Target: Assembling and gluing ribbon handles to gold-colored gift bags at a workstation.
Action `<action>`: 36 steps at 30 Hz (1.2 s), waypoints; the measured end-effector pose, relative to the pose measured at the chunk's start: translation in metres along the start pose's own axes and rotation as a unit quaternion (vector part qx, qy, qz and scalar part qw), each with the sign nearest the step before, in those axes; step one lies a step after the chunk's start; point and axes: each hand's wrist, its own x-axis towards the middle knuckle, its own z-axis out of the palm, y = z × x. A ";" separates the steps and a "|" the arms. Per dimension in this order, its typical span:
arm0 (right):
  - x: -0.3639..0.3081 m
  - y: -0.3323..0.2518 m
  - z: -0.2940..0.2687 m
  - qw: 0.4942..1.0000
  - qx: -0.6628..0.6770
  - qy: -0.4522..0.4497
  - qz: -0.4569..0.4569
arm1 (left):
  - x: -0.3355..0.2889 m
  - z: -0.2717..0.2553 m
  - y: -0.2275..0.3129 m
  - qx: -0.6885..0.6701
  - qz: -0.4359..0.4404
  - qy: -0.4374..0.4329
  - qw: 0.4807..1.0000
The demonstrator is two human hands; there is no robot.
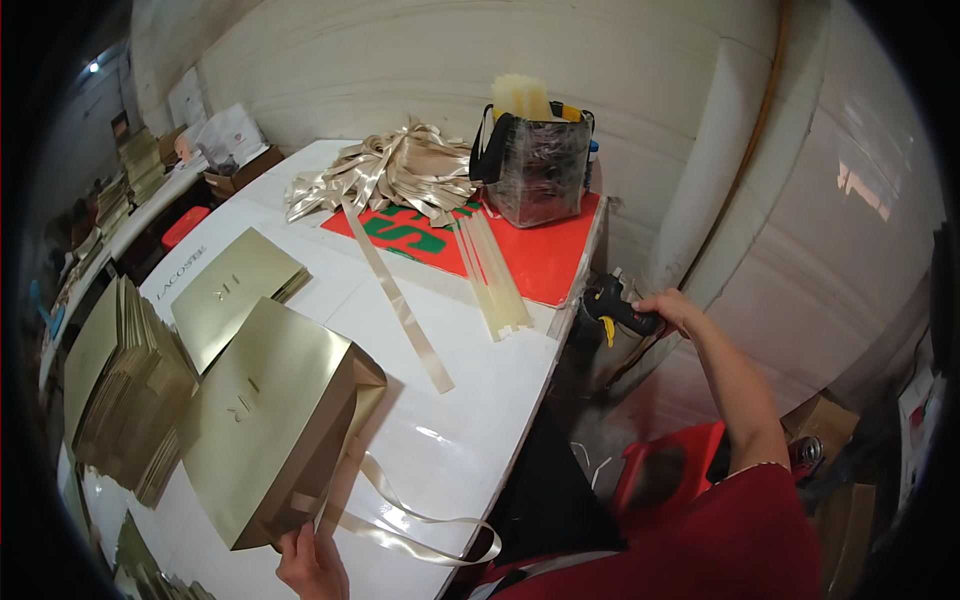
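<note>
At the far left, a stack of folded gold bags is leaning on the white table. Beside it, a flat gold bag is lying. Overlapping that one, an opened gold bag is resting with its long axis running from upper right to lower left, its shadowed side facing right. The left grip is pinching its lower corner, so the bag is extending up and away from those fingers. A satin ribbon is trailing rightward from it in a loop. Further right, a loose ribbon strip is slanting down from a ribbon heap. Pale glue sticks are lying partly over a red sheet, below a black pouch. Beyond the table's right edge, the right grip is grasping a black glue gun by its handle; the body is pointing left from the fingers, its yellow trigger hanging below. A red stool is standing underneath.
</note>
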 end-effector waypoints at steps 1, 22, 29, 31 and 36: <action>-0.008 -0.007 0.005 1.000 0.019 -0.018 -0.007 | -0.002 -0.004 0.001 0.005 -0.002 0.004 1.000; 0.007 -0.019 0.006 0.996 -0.013 -0.088 0.014 | -0.010 0.008 -0.003 -0.052 -0.108 0.004 0.993; 0.017 -0.016 0.024 0.983 -0.181 0.017 -0.032 | -0.009 -0.001 -0.009 -0.048 -0.062 0.018 0.997; -0.023 -0.037 0.049 0.841 -0.477 0.149 -0.209 | -0.001 0.000 -0.004 -0.034 -0.035 0.019 0.999; -0.126 -0.066 0.168 0.818 -0.152 -0.074 -0.550 | 0.003 -0.008 -0.002 -0.013 0.040 -0.021 0.999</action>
